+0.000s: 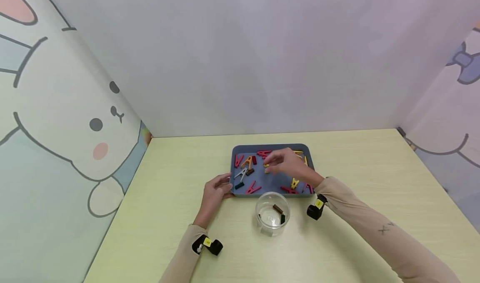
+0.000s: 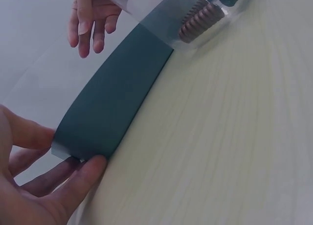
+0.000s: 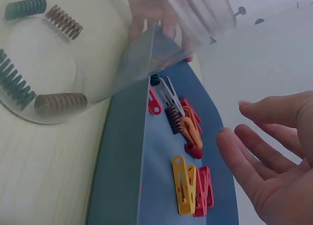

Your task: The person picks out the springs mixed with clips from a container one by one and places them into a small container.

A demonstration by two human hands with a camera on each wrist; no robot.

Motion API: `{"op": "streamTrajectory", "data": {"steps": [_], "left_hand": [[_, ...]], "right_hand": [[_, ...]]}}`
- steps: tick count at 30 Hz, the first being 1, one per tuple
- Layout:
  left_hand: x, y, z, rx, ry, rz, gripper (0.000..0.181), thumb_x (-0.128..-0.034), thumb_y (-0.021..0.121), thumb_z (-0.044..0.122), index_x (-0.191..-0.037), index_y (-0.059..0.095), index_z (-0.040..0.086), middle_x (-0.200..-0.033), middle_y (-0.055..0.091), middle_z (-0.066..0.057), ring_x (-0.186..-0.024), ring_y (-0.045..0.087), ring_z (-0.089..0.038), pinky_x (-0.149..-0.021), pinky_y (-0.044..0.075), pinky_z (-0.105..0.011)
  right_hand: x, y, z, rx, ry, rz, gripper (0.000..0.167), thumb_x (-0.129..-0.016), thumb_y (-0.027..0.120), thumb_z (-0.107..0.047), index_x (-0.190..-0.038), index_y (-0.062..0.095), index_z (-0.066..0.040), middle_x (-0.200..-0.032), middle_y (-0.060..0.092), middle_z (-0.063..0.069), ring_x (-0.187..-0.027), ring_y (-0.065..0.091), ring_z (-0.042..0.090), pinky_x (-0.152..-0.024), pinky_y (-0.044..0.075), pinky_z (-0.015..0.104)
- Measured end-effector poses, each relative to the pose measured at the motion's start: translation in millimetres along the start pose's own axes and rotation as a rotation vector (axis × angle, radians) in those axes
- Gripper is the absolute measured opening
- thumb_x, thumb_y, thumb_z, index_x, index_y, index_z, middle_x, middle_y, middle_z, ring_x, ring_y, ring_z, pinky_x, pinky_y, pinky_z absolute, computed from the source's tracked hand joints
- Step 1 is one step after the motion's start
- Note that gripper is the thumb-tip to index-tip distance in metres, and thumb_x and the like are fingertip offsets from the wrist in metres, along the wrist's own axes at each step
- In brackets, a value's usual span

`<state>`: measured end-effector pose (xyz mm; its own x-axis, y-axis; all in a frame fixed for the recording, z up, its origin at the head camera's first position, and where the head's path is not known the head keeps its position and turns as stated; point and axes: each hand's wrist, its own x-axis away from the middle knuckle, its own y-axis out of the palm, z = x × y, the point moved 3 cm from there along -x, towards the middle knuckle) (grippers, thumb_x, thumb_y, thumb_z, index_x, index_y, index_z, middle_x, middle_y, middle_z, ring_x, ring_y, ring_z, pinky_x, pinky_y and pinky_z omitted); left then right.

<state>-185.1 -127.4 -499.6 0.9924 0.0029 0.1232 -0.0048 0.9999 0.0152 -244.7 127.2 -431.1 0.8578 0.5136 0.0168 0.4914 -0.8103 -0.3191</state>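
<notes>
My left hand (image 1: 216,191) grips the left end of a blue-grey tray (image 1: 270,187), thumb and fingers around its wall (image 2: 107,98). Above the tray, my right hand (image 1: 286,163) has its fingers apart, with nothing between them in the right wrist view. Below it lie a yellow clothespin (image 3: 184,188) and a red clothespin (image 3: 201,191). Also in the tray are an orange clothespin (image 1: 246,162), a grey clothespin (image 1: 241,174), a brown spring (image 1: 250,172), a dark green spring (image 1: 239,185) and a red spring (image 3: 193,150).
A clear plastic jar (image 1: 258,217) stands just in front of the tray, holding several brown springs (image 3: 63,22) and green springs (image 3: 14,83). More clothespins lie along the tray's right side, including a yellow clothespin (image 1: 295,183). A pale wall (image 1: 262,87) rises behind the wooden table (image 1: 180,162).
</notes>
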Motion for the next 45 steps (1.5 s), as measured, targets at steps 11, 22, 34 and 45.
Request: {"op": "streamTrajectory", "data": {"steps": [11,22,34,45], "left_hand": [[0.0,-0.8,1.7,-0.012,-0.024,-0.001,0.039,-0.088,0.06,0.0,-0.127,0.06,0.005,-0.116,0.059,-0.021,-0.099,0.063,-0.033,-0.073,0.058,-0.04],[0.1,-0.7,10.3,0.025,-0.04,-0.065,0.043,-0.0877,0.059,-0.003,-0.13,0.055,-0.002,-0.121,0.055,-0.028,-0.106,0.058,-0.041,-0.08,0.054,-0.051],[-1.1,0.1,2.2,-0.011,-0.013,-0.01,0.039,-0.0866,0.06,-0.001,-0.126,0.06,0.003,-0.115,0.06,-0.02,-0.101,0.062,-0.031,-0.072,0.058,-0.039],[0.0,0.3,3.3,-0.019,-0.014,-0.006,0.039,-0.0863,0.06,-0.001,-0.125,0.06,0.003,-0.115,0.06,-0.021,-0.101,0.061,-0.031,-0.073,0.058,-0.039]], "right_hand": [[-7.9,4.8,6.3,0.068,0.024,0.018,0.019,-0.082,0.072,-0.006,-0.101,0.07,-0.005,-0.096,0.067,0.014,-0.084,0.063,0.039,-0.071,0.056,0.049],[-19.8,11.6,9.1,0.138,0.021,-0.001,0.025,-0.083,0.072,-0.007,-0.106,0.068,0.001,-0.101,0.066,0.014,-0.079,0.063,0.028,-0.068,0.056,0.043],[-37.1,17.3,16.1,0.149,0.057,-0.013,0.022,-0.082,0.07,-0.003,-0.104,0.069,0.001,-0.105,0.064,0.018,-0.071,0.063,0.034,-0.064,0.056,0.044],[-50.5,25.3,20.2,0.282,0.039,-0.03,0.017,-0.08,0.072,0.001,-0.096,0.072,-0.003,-0.1,0.066,0.01,-0.069,0.065,0.027,-0.056,0.055,0.03]]}}
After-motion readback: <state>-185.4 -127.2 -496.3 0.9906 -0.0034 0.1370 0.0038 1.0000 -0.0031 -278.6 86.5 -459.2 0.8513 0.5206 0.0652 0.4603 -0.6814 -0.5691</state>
